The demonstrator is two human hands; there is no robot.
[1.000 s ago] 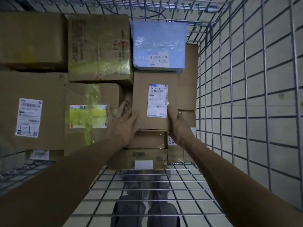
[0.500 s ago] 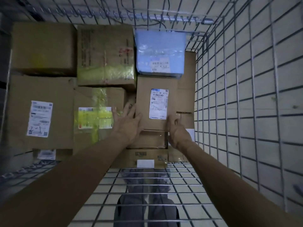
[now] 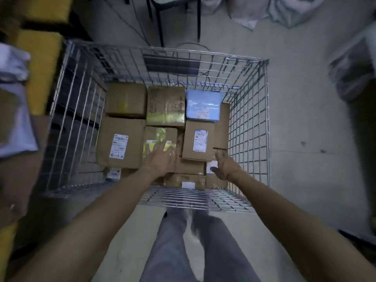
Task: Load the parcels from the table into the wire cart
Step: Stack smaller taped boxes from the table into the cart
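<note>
- Both hands have let go of the small brown cardboard parcel with a white label point(image 3: 199, 141) and drawn back; the view now takes in the whole silver wire-mesh cart point(image 3: 262, 110).
- Far left in the cart lies a large brown cardboard box with a white shipping label point(image 3: 120, 142).
- Next, the left hand point(image 3: 160, 157) hovers with fingers spread, empty, above a yellow-taped cardboard box point(image 3: 160, 135).
- Right of it, the small labelled parcel rests on the stacked boxes, below a pale blue plastic-wrapped packet point(image 3: 203, 106).
- Rightmost, the right hand point(image 3: 223, 165) is loosely open, empty, just beside that parcel's near corner.
</note>
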